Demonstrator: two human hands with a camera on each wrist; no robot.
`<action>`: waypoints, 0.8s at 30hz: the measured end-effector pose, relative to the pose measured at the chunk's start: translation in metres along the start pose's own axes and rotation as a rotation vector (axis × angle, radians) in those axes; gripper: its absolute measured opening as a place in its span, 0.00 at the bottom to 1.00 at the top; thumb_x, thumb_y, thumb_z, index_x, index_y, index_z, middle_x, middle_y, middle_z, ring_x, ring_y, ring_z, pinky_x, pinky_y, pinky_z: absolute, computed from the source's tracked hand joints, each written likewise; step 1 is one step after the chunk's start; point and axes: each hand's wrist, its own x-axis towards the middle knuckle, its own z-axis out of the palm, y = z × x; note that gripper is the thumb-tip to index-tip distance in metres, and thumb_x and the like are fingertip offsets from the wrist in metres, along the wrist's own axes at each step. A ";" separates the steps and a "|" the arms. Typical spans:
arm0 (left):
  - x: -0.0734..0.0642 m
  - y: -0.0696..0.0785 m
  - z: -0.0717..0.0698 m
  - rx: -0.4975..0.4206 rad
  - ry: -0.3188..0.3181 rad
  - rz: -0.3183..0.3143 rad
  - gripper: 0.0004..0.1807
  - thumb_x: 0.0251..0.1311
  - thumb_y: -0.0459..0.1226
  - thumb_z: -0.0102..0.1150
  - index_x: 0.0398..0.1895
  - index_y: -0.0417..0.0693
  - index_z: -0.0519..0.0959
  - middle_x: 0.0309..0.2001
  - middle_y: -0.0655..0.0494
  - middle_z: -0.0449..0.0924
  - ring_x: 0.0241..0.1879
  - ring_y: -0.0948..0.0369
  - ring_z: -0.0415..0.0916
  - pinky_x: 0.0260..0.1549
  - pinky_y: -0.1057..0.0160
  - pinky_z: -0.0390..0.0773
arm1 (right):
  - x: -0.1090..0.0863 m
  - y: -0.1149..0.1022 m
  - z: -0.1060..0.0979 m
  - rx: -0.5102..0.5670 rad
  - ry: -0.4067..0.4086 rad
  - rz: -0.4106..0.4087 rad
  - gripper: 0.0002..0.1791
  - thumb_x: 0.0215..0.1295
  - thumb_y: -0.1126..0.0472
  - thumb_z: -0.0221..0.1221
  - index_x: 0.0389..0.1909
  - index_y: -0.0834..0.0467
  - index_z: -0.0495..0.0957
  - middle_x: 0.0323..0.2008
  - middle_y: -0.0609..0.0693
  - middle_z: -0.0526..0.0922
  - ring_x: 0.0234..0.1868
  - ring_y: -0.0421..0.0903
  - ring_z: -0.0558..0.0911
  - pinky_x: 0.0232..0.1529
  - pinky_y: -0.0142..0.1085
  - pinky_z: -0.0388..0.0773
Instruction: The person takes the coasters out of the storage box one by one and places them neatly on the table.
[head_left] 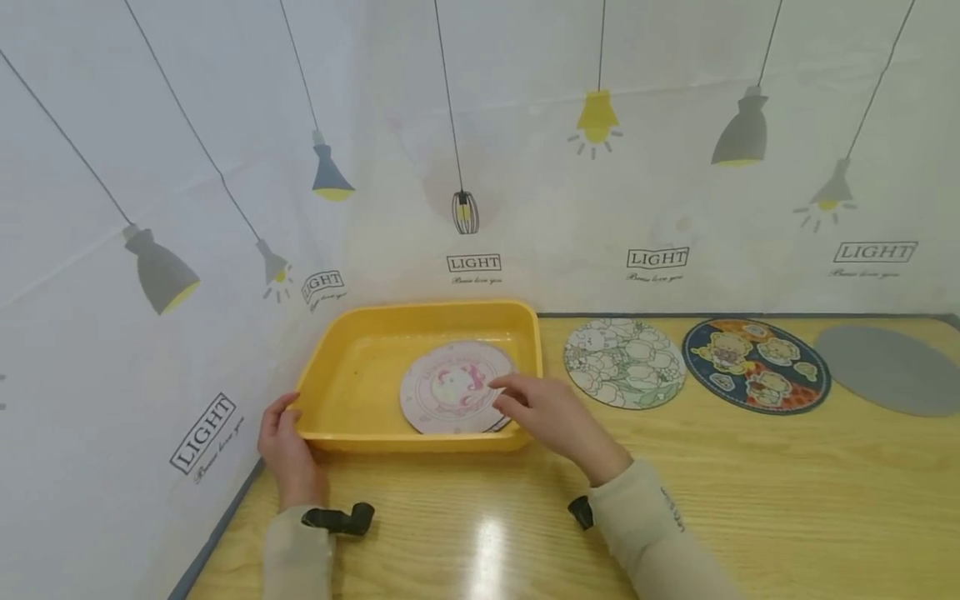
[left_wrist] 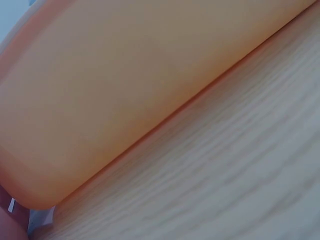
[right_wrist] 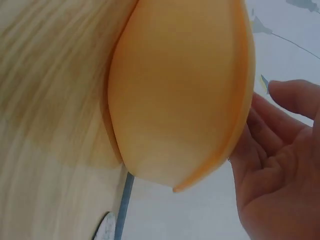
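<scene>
A yellow plastic tub [head_left: 420, 444] stands against the back wall on the table. My left hand [head_left: 288, 446] grips its front left corner, fingers along the outer side; in the left wrist view the tub's wall [left_wrist: 115, 95] hides nearly all of that hand. Inside the tub lies a round pink and white mat [head_left: 442, 387] with a cartoon picture, and a dark edge shows under its lower right side. Over the tub's front right corner reaches my right hand [head_left: 543, 412], its fingers loosely bent above the mat's right edge and the thumb apart from them.
To the right of the tub, three round mats lie in a row along the wall: a floral one [head_left: 625, 364], a dark blue patterned one [head_left: 756, 365] and a plain grey one [head_left: 892, 369]. A wall covering [head_left: 525, 183] printed with lamps rises behind and at left.
</scene>
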 end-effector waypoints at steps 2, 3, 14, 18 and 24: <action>0.000 -0.001 0.000 -0.005 -0.002 0.006 0.14 0.58 0.31 0.43 0.45 0.43 0.75 0.51 0.56 0.69 0.50 0.61 0.63 0.49 0.63 0.62 | 0.000 -0.002 0.002 -0.026 0.010 0.008 0.16 0.63 0.51 0.50 0.50 0.49 0.76 0.34 0.40 0.79 0.24 0.38 0.70 0.28 0.33 0.70; 0.000 -0.001 0.001 -0.001 -0.003 0.013 0.14 0.58 0.31 0.43 0.45 0.43 0.75 0.51 0.55 0.69 0.49 0.61 0.63 0.49 0.63 0.63 | 0.000 -0.002 0.003 -0.036 0.016 0.012 0.16 0.63 0.51 0.50 0.50 0.50 0.76 0.36 0.41 0.80 0.24 0.38 0.70 0.29 0.33 0.69; 0.002 -0.005 -0.003 -0.022 -0.014 0.056 0.13 0.57 0.30 0.44 0.44 0.41 0.75 0.49 0.53 0.71 0.49 0.55 0.65 0.48 0.59 0.64 | 0.004 -0.010 0.009 -0.204 -0.010 0.012 0.17 0.64 0.54 0.49 0.50 0.54 0.76 0.32 0.43 0.80 0.23 0.37 0.69 0.29 0.32 0.67; 0.003 -0.001 -0.003 0.008 -0.003 0.064 0.13 0.57 0.30 0.44 0.43 0.41 0.75 0.48 0.53 0.71 0.49 0.56 0.65 0.48 0.60 0.64 | 0.012 -0.015 0.010 -0.272 -0.049 0.004 0.17 0.63 0.56 0.49 0.49 0.57 0.76 0.32 0.45 0.80 0.26 0.40 0.73 0.34 0.34 0.71; 0.002 0.000 -0.002 0.023 0.004 0.047 0.13 0.57 0.30 0.44 0.44 0.39 0.74 0.47 0.54 0.72 0.48 0.58 0.65 0.48 0.61 0.63 | 0.026 -0.020 0.011 -0.239 -0.150 0.149 0.25 0.64 0.51 0.46 0.57 0.60 0.68 0.49 0.54 0.76 0.50 0.50 0.75 0.50 0.43 0.69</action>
